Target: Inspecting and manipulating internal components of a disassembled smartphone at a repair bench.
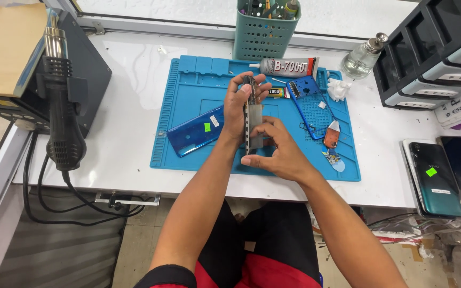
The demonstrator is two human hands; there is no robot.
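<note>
While both hands grip 1 phone frame (252,120) edge-on, left hand (239,106) wrapped round, right hand (278,149) pinching lower edge, 1 blue mat (188,154) w/ 1 blue back cover (196,136), 2 glue tubes (289,67).

Phone (252,122) edge-on, mostly behind fingers (252,92); drawer unit (433,53) cropped at right.

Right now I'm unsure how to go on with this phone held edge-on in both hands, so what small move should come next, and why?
Probably lower the phone flat onto the blue mat. The left hand grips its upper part and the right hand pinches its lower edge, so it hangs in the air above the mat. The glue tube and blue frame lie just beyond, within easy reach.
</note>
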